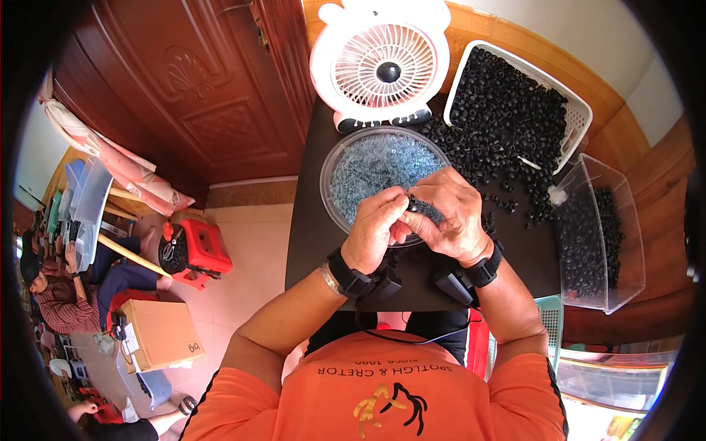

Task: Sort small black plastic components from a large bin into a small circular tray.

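1. Tub (328, 192) of blue beads (379, 158) on the table (309, 253), and left hand (376, 224) and right hand (452, 209) meet over its near edge!
2. Left thumb and finger close in, a narrow pinch on a small black part (412, 205).
3. Right hand curls snugly round that same part, dark bits (431, 214) showing between its fingers; their exact hold, I cannot tell.
4. Behind the tub stands the fan (388, 71); beside it, black pieces (507, 110) spill from the basket (581, 121).
5. More pieces fill a clear bin (629, 250), far right.
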Tool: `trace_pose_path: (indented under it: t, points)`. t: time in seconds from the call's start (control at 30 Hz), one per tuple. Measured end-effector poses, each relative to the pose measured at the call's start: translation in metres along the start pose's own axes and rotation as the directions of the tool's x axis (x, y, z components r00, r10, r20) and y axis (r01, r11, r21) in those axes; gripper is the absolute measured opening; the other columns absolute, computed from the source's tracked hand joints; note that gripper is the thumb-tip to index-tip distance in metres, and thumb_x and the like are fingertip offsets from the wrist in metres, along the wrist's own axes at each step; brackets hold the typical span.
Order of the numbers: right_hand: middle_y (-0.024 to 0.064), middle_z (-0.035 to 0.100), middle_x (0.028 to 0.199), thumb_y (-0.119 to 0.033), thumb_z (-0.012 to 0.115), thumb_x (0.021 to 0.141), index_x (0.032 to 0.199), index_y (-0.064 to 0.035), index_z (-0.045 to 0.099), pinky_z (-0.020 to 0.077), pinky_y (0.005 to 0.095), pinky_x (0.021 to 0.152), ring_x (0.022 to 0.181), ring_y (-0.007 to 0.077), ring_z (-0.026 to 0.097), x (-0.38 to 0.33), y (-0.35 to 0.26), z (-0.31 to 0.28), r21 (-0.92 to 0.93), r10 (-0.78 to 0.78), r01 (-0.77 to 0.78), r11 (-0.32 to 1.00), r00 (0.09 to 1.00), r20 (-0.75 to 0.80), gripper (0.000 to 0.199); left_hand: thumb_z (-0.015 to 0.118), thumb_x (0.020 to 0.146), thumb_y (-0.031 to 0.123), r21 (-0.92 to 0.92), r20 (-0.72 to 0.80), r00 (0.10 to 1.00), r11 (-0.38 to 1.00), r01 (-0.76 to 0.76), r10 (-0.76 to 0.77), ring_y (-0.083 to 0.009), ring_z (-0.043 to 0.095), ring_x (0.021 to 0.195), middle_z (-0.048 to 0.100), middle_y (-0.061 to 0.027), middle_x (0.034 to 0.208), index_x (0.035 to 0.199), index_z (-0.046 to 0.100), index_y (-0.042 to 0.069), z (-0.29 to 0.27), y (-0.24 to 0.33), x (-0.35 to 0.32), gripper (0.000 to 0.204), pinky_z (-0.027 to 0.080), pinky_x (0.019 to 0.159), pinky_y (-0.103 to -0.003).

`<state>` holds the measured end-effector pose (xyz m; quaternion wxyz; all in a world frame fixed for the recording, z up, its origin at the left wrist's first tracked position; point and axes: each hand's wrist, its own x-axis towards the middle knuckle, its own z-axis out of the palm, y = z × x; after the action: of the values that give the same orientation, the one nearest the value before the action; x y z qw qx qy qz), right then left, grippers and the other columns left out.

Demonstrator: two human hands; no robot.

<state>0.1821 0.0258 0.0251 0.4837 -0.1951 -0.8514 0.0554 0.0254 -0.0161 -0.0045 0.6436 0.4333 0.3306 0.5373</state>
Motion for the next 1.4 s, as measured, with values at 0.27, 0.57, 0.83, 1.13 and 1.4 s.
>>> trace_pose_path:
  t: [0.27,0.57,0.83,1.13,1.4]
  points:
    - [0.0097,0.063,0.079,-0.011,0.076,0.067,0.089,-0.0044,0.063,0.0490,0.0373,0.066,0.071,0.0281,0.061,0.005,-0.004,0.017,0.020,0.030,-0.031,0.999,0.998,0.060,0.026,0.042,0.094,0.030,0.142,-0.040,0.999,0.990,-0.025,0.031,-0.0037,0.045,0.053,0.062,-0.0026,0.066,0.086,0.055,0.005,-0.015,0.003,-0.003,0.029,0.035,0.048,-0.017]
    - [0.0126,0.059,0.084,-0.007,0.071,0.070,0.089,-0.0019,0.059,0.0459,0.0385,0.071,0.078,0.0307,0.056,-0.001,-0.018,0.012,-0.082,0.107,-0.100,0.992,0.990,0.092,0.023,0.054,0.088,0.018,-0.206,-0.004,0.988,0.967,-0.150,0.153,-0.0074,0.049,0.054,0.051,-0.0008,0.065,0.077,0.055,0.004,-0.001,-0.028,0.014,0.018,0.038,0.046,-0.023]
    - [0.0111,0.057,0.090,-0.007,0.072,0.074,0.094,-0.0005,0.057,0.0451,0.0351,0.076,0.083,0.0268,0.055,-0.003,-0.015,0.017,-0.025,0.223,-0.222,0.975,0.968,0.113,0.026,0.053,0.086,0.018,-0.178,-0.046,0.986,0.970,-0.165,0.159,-0.0087,0.050,0.052,0.052,-0.0011,0.062,0.076,0.056,0.002,-0.002,-0.028,0.018,0.019,0.039,0.045,-0.022]
    - [0.0129,0.058,0.093,-0.016,0.065,0.086,0.100,0.0016,0.057,0.0452,0.0355,0.077,0.083,0.0277,0.056,-0.006,-0.010,0.021,-0.125,0.253,-0.236,0.964,0.957,0.142,0.024,0.046,0.088,0.019,-0.160,-0.019,0.993,0.981,-0.114,0.113,-0.0117,0.051,0.048,0.054,-0.0054,0.061,0.074,0.055,0.001,-0.008,-0.022,0.012,0.025,0.039,0.041,-0.024]
    - [0.0155,0.057,0.089,-0.007,0.061,0.084,0.099,0.0035,0.058,0.0463,0.0383,0.075,0.081,0.0316,0.057,-0.013,-0.012,0.025,-0.221,0.218,-0.187,0.957,0.968,0.126,0.019,0.053,0.074,0.009,0.721,-0.014,0.661,0.465,-0.514,0.751,-0.0325,0.057,0.064,0.053,-0.0163,0.066,0.065,0.052,0.000,-0.003,-0.065,0.038,0.013,0.044,0.056,-0.041]
